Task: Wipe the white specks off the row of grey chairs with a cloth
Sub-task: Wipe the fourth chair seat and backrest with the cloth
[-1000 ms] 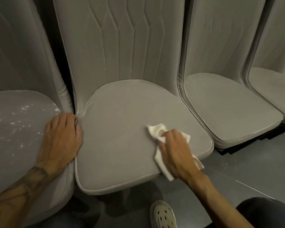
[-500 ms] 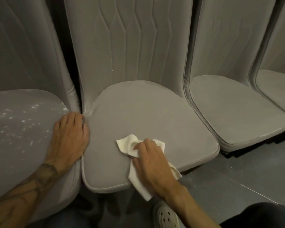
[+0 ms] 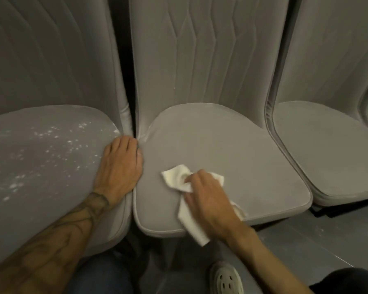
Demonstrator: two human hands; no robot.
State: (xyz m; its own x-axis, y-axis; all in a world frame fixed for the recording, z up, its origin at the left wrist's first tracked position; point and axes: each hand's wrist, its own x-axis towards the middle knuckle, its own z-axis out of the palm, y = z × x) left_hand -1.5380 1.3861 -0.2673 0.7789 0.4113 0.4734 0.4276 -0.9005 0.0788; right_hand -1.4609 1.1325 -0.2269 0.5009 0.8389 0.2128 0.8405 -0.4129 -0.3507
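Observation:
Grey upholstered chairs stand side by side in a row. My right hand [image 3: 208,198] presses a white cloth [image 3: 179,177] onto the seat of the middle chair [image 3: 232,145], fingers curled over it; the cloth's tail hangs off the front edge. That seat looks free of specks. The left chair's seat [image 3: 19,209] carries several white specks [image 3: 72,143] scattered across it. My left hand [image 3: 120,166] rests flat on the left seat's right edge, fingers at the gap between the two chairs.
A third grey chair [image 3: 331,149] stands at the right, its seat without visible specks. Grey floor [image 3: 306,236] lies in front of the chairs. My shoe [image 3: 225,279] and dark trouser legs show at the bottom edge.
My right hand has slid the cloth leftward across the middle seat, from its front right toward the centre. My left hand has stayed on the left seat's edge.

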